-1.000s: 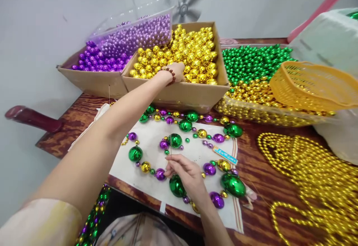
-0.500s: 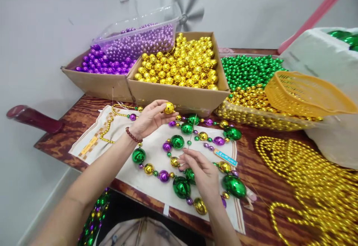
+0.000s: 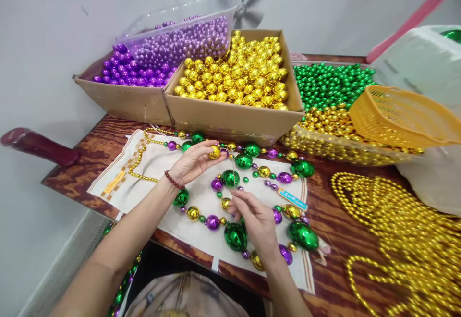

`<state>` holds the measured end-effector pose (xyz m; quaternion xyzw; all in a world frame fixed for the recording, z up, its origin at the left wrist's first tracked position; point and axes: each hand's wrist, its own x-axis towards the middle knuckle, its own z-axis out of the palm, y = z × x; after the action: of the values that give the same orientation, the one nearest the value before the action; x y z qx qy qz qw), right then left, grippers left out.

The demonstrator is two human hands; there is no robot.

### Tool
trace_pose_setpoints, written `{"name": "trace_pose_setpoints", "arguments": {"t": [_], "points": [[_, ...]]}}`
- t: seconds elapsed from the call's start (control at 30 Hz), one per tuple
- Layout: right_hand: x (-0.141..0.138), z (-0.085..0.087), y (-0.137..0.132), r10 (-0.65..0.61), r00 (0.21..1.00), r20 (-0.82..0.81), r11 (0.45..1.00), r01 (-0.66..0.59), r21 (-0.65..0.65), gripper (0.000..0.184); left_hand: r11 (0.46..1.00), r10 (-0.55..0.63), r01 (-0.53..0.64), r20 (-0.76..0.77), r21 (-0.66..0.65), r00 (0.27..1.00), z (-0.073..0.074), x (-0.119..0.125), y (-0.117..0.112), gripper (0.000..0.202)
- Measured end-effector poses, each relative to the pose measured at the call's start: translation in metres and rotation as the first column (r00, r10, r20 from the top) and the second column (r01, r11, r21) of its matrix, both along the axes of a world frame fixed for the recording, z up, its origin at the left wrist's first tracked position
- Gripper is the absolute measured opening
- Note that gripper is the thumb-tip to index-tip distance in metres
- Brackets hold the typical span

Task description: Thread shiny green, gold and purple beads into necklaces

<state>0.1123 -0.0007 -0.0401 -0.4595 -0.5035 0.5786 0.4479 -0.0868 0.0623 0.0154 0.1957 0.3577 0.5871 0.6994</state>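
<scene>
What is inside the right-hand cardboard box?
Shiny gold beads are heaped inside the cardboard box. The box's bottom and anything beneath the top beads are covered, so cannot be seen.

Wood-grained tabletop [image 3: 326,197], red-brown with dark streaks, bearing a white towel [image 3: 200,187] with striped borders. On the towel: a string of glossy green, purple and gold beads [image 3: 235,237], laid in curves. Directly behind the towel: an open cardboard box of gold beads [image 3: 245,122]. Behind the towel, to the left: an adjoining cardboard box of purple beads [image 3: 124,101]. Behind the towel, to the right: a clear plastic tub [image 3: 342,146] holding green and gold beads. Right of the towel: gold bead strands [image 3: 414,240], bunched together.
</scene>
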Motion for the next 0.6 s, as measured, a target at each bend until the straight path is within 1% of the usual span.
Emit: {"name": "trace_pose_setpoints", "arguments": {"t": [0.07,0.17,0.27,0.33,0.47,0.6], "points": [[0.000,-0.003,-0.001,0.007,1.000,0.030,1.000,-0.008,0.019,0.028,1.000,0.015,-0.015,0.036,0.000,0.999,-0.001,0.001,0.000,0.010],[0.000,-0.005,-0.003,0.040,0.996,0.076,0.998,-0.044,0.054,0.026,0.998,0.069,-0.069,0.108,-0.004,0.992,-0.004,0.004,0.000,0.007],[0.000,-0.004,-0.004,0.079,0.991,0.110,0.994,-0.087,0.073,0.022,0.997,0.073,-0.069,0.164,-0.034,0.984,-0.003,0.006,-0.001,0.007],[0.000,-0.002,-0.005,0.086,0.988,0.129,0.993,-0.096,0.075,0.021,0.996,0.087,-0.079,0.172,-0.050,0.981,-0.002,0.008,-0.002,0.009],[-0.001,-0.001,-0.006,0.096,0.983,0.154,0.990,-0.110,0.086,0.021,0.989,0.150,-0.144,0.160,-0.043,0.976,-0.001,0.011,-0.003,0.013],[-0.002,-0.001,-0.007,0.103,0.979,0.178,0.986,-0.124,0.112,0.022,0.988,0.155,-0.156,0.162,-0.007,0.975,-0.002,0.013,-0.003,0.013]]}}
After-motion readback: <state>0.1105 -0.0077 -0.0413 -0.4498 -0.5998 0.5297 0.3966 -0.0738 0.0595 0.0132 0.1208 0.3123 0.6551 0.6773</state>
